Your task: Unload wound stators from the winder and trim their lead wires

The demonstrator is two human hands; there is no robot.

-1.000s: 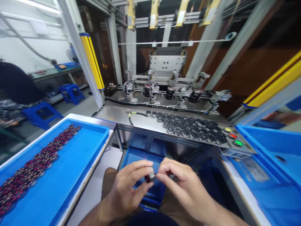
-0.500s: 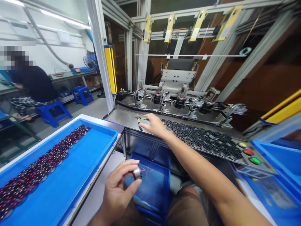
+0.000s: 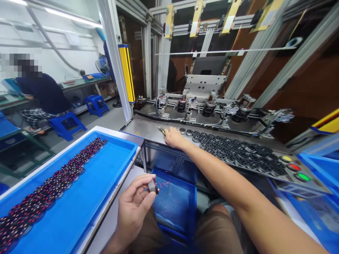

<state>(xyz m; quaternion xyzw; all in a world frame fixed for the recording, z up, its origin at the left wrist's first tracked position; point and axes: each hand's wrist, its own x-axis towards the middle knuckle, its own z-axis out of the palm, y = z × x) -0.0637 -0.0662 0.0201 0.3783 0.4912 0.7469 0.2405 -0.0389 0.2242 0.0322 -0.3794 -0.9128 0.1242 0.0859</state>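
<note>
My left hand (image 3: 134,203) pinches a motor stator (image 3: 152,186) between thumb and fingers, its metal rim facing me and dark red-tinged windings on the far side. It is held above a blue bin on the floor. Out on the machine's metal ledge, my right hand (image 3: 174,137) is closed on small pliers (image 3: 161,130) with green and black handles; their jaws point away to the left and the fingers hide most of the handles. Right of that hand lie many dark ring-shaped stators (image 3: 227,148) in close rows.
A blue tray (image 3: 79,208) at left carries an overlapping row of wound stators. Below is the blue bin (image 3: 174,204) with red wire scraps. Winding stations (image 3: 209,108) stand behind the ledge, lit buttons (image 3: 302,176) at right. A person (image 3: 42,91) sits far left.
My right hand has come down onto the pliers and closed round their handles. My left hand keeps the stator, turned slightly. The view has shifted a little.
</note>
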